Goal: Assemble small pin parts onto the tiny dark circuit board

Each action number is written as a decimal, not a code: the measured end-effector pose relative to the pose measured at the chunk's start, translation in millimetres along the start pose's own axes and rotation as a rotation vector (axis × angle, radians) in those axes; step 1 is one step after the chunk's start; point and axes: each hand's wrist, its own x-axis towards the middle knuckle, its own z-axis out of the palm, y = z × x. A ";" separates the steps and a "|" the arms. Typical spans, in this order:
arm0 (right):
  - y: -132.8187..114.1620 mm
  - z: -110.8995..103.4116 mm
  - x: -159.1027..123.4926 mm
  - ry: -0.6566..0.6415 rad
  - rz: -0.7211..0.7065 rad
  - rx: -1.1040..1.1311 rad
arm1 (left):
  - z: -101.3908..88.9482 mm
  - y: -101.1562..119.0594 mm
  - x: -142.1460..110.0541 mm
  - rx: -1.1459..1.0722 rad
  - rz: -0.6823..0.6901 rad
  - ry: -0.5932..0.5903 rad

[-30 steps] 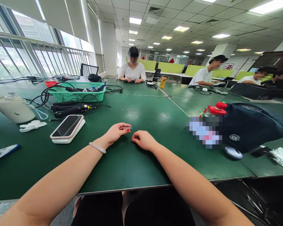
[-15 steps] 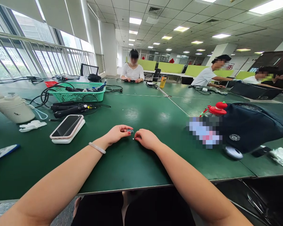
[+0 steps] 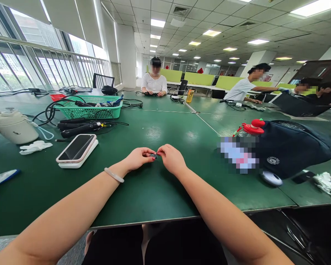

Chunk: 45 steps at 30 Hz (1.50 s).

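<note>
My left hand (image 3: 138, 159) pinches a small dark circuit board (image 3: 153, 156) between thumb and fingers, just above the green table (image 3: 143, 195). Light specks show on the board's face. From the other side my right hand (image 3: 172, 159) comes in with its fingertips pressed together at the board's upper right edge. Whatever those fingertips hold, if anything, is hidden. Both hands are close together, with a pale bangle (image 3: 114, 175) on the left wrist.
To the left are a phone (image 3: 76, 148) on a white case, black cables, a green basket (image 3: 92, 112) and a cream bottle (image 3: 13, 127). On the right lie a navy bag (image 3: 295, 147), a red-capped bottle (image 3: 253, 127) and a mouse (image 3: 271, 178). Several people work around the table.
My right hand has risen from near the table, where a tiny white piece showed at its fingertips, to the circuit board. The board is now tilted slightly differently in my left hand.
</note>
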 end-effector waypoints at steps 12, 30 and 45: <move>-4.6 1.7 -2.7 -0.069 -0.048 0.052 | 0.5 -1.5 1.3 0.013 0.011 -0.017; 1.5 2.1 -1.3 -0.054 -0.003 0.122 | -2.1 8.8 -3.2 -0.083 0.013 0.010; -1.1 16.2 -1.4 -0.087 -0.040 0.109 | -7.8 3.7 0.4 -0.319 -0.233 0.006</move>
